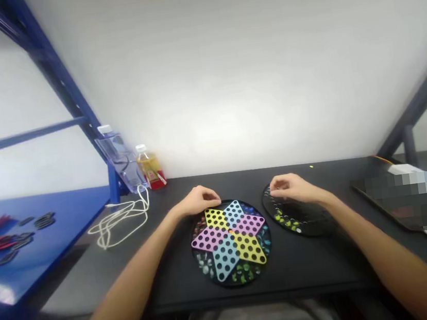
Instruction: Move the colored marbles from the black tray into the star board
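Note:
A round black Chinese checkers board [230,230] with a star of yellow, blue and pink points lies on the dark table. White, green, blue and reddish marbles sit in the pockets around the star. My left hand [202,199] is at its far rim, thumb and fingers closed on the edge. To the right lies a round black lid or tray [314,223] with yellow marbles [286,220] along its near-left edge. Over its far-left part, my right hand [293,188] is closed with fingertips together; whatever is between them is too small to make out.
A white cable [127,217] lies coiled at left. Behind it stand a clear bottle [121,155] and a bottle of yellow-red drink [151,168]. A dark flat device [394,205] and a white power strip [426,183] are at right. Blue frame posts flank the table.

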A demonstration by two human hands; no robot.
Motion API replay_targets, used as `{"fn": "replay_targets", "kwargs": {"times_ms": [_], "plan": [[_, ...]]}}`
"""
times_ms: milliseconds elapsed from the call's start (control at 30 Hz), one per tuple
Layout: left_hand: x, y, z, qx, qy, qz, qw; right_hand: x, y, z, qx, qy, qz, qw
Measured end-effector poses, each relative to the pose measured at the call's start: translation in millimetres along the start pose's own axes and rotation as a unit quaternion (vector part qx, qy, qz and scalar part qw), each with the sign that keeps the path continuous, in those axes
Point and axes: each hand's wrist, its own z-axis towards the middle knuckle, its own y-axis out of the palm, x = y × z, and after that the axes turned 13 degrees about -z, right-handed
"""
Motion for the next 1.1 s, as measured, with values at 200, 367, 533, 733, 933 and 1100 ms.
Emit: {"fn": "replay_targets", "kwargs": {"times_ms": [200,367,533,733,933,1100], "plan": [[4,-11.3,-4,-0.028,-0.012,-0.004,1.0,-1,-7,-6,-0.218,-0.053,-0.063,0.972],[2,-5.1,-2,-0.022,-0.001,0.002,1.0,-1,2,-4,-0.19,-0.041,-0.056,0.979],[-3,5.5,2,0.002,0.01,0.002,1.0,-7,20,1,-0.029,0.021,0.226,0.973],[-7,9.4,4,0.015,0.011,0.004,1.0,-11,16,0,-0.028,0.009,0.169,0.985],[-7,10.0,4,0.023,0.008,0.006,1.0,-26,1,-16,-0.139,-0.027,-0.198,0.97],[-6,10.3,4,0.027,0.005,0.007,1.0,-27,9,-14,-0.19,-0.026,-0.206,0.96]]}}
